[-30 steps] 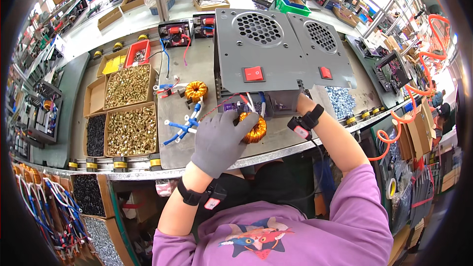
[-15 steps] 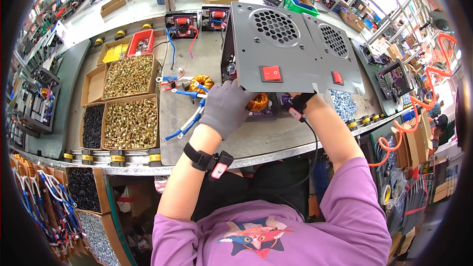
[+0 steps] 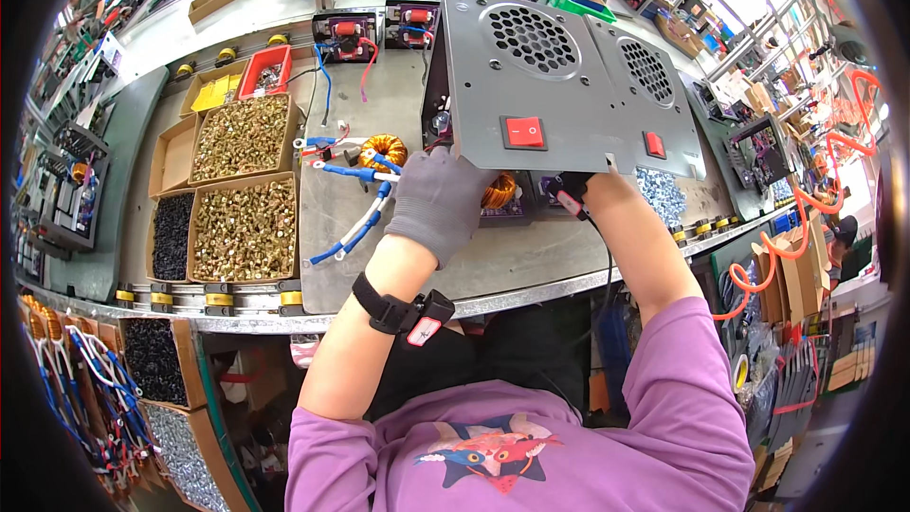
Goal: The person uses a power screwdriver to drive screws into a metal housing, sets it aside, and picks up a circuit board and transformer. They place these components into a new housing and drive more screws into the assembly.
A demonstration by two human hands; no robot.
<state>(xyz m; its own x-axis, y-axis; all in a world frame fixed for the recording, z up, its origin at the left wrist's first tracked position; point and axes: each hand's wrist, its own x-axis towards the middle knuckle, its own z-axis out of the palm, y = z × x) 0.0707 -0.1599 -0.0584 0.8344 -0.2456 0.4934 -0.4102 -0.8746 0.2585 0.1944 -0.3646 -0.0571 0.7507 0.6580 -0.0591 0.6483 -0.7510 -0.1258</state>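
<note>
A grey metal housing [image 3: 559, 85] with two round fan grilles and two red switches stands tilted on the bench. My left hand [image 3: 438, 201], in a grey glove, rests at its lower left edge with the fingertips tucked under the metal, right beside an orange wound coil [image 3: 500, 192]. My right hand is hidden beneath the housing; only its wrist with a black strap [image 3: 572, 197] shows at the lower edge. A second orange coil [image 3: 383, 148] with blue wires [image 3: 358, 220] lies just left of my left hand.
Cardboard boxes of brass screws [image 3: 245, 218] and black screws [image 3: 172, 235] sit at the left, with red [image 3: 266, 71] and yellow [image 3: 216, 91] bins behind. Silver screws [image 3: 661, 195] lie right of the housing. Black modules [image 3: 347, 36] stand at the back.
My left hand has slid farther from me, from over the coil to the housing's lower edge, its fingertips now under the metal. My right hand has gone under the housing.
</note>
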